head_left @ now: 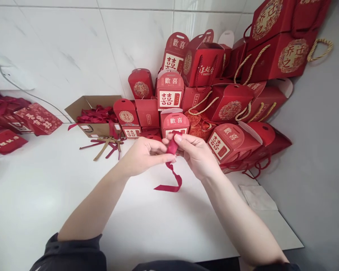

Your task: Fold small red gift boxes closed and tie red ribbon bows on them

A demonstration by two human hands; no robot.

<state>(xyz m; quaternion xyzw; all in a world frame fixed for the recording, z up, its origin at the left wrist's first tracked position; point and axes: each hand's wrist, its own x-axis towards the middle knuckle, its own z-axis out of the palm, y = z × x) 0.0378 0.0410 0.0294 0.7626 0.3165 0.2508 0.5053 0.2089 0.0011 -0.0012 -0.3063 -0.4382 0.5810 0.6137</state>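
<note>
A dark red ribbon is stretched between my two hands, just above the white table. My left hand pinches it from the left, thumb at its lower part. From the right, my right hand grips the ribbon's upper part between thumb and fingers. Below the hands the ribbon twists narrow, and its loose tail curls down to the left with a slanted cut end. Some fingertips are hidden behind the ribbon. Directly behind my hands stands a small red gift box, partly covered by them.
Stacked red gift boxes with rope handles fill the back right against the wall. An open cardboard box holds red ribbons, with several ribbon strips before it. Red bags lie far left. A white paper rests right.
</note>
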